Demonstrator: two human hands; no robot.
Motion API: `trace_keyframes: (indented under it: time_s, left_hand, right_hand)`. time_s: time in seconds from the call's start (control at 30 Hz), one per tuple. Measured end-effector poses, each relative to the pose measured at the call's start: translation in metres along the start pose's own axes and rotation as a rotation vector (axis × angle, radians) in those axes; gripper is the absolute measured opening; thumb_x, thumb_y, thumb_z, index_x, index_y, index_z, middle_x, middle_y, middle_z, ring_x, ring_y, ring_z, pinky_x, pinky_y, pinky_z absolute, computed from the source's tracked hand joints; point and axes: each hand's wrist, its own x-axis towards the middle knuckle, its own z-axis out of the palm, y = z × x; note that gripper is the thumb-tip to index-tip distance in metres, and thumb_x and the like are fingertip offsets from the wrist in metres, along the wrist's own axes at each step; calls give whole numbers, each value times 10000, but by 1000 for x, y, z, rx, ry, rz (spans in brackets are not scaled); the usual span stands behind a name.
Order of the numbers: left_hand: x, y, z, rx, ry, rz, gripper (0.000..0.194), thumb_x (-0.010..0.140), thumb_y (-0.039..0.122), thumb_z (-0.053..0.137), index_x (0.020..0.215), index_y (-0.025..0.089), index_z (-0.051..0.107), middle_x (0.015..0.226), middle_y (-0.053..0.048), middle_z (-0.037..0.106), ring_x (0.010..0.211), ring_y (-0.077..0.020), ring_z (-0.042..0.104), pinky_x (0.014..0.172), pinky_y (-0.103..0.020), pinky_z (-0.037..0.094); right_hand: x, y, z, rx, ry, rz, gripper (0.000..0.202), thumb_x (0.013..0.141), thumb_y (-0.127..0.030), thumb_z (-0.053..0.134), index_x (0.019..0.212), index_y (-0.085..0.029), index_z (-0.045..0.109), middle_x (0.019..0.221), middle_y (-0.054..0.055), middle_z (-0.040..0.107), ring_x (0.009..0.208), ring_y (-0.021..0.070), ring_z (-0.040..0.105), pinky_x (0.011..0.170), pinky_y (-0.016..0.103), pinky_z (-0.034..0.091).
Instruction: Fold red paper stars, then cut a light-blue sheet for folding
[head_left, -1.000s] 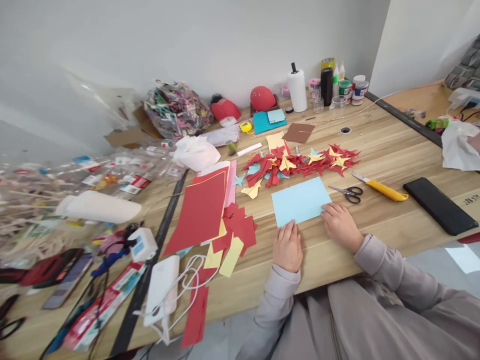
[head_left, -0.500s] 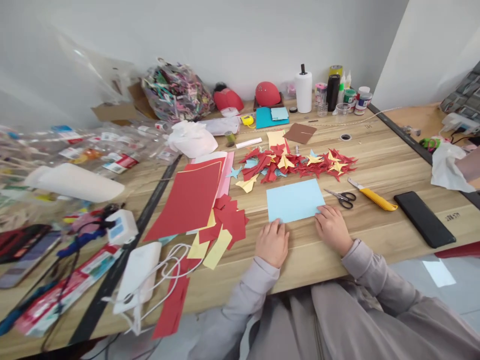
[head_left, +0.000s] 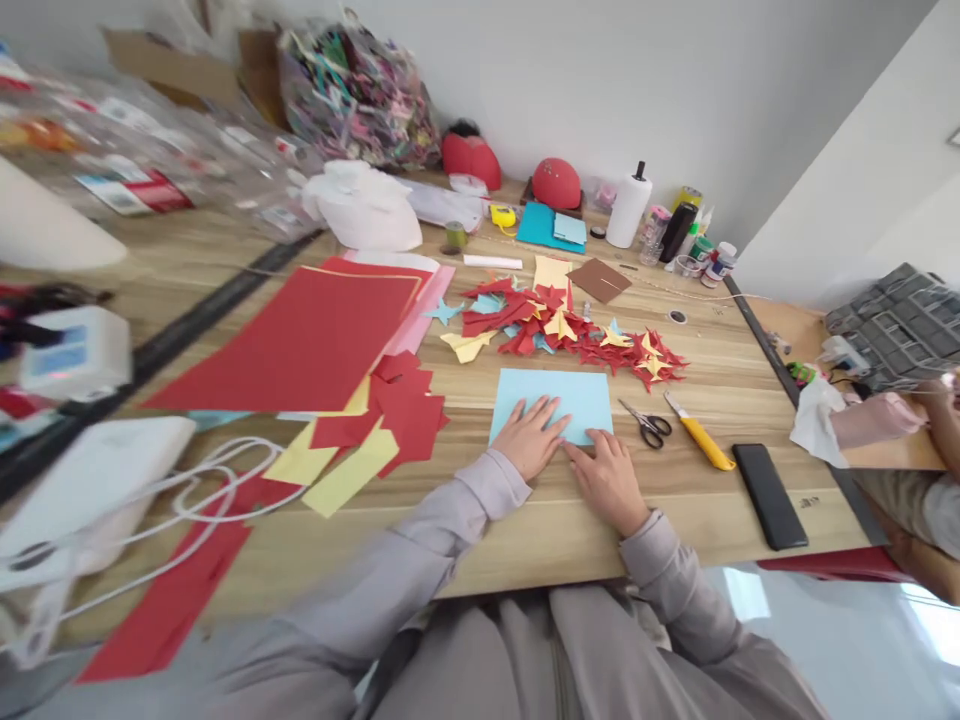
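A light blue sheet of paper lies flat on the wooden table in front of me. My left hand rests on its lower left part, fingers spread out over it. At the lower right edge, my right hand touches the paper with its fingertips, fingers stretched out and the palm on the table. The two hands lie close together. To the right of the sheet are black scissors and a yellow utility knife. Behind it sits a pile of red, yellow and blue folded paper pieces.
Large red paper sheets and small red and yellow cut pieces lie to the left. A white power bank with a cable is nearer the left edge. A black phone lies right. Another person's arm shows at far right.
My left hand has moved from the paper's lower edge onto its surface, fingers spreading. The right hand has shifted left along the lower edge. The camera view has turned and tilted.
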Motion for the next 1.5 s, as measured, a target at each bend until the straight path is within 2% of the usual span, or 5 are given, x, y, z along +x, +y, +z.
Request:
trace_keyframes:
  time_s: [0.27,0.8,0.97,1.2,1.5]
  left_hand:
    - [3,-3,0,-63,6,-72,395,891,354,481,1273,284,552,1445,-128,416,1349,-313,345,1088,-561,212]
    - [-4,-27,-7,-4,-169,-120,428,893,411,472,1321,410,465,1539,-67,247,1407,-316,211,1081,-606,107]
    - [-6,0,-11,13,-49,23,430,915,264,405,1338,304,473,1514,-86,304,1387,-283,268,1106,-569,124]
    - [-18,42,-4,-11,-110,88,556,907,418,422,1317,47,482,1420,-162,442,1332,-297,364,1112,-442,241]
    - [-54,-5,-24,87,-129,-46,472,931,366,364,1307,122,514,1439,-101,428,1348,-270,357,1125,-460,213]
  right_hand:
    - [1,-1,-1,-25,-27,0,338,929,-339,451,1232,-253,573,1244,121,526,1166,251,452,954,411,382]
    - [-4,13,1,-54,173,118,243,919,-209,461,798,-179,670,1125,78,674,1073,233,546,946,407,335]
    - [-1,10,2,-46,123,47,222,918,-219,457,982,-170,664,1142,118,631,1071,245,506,946,419,324]
    - [1,3,-5,-65,4,61,300,933,-338,448,1175,-277,615,1130,95,592,955,235,509,826,384,339]
    - [-3,7,-2,24,62,73,258,934,-270,457,1082,-217,662,1125,86,642,999,219,539,841,389,327]
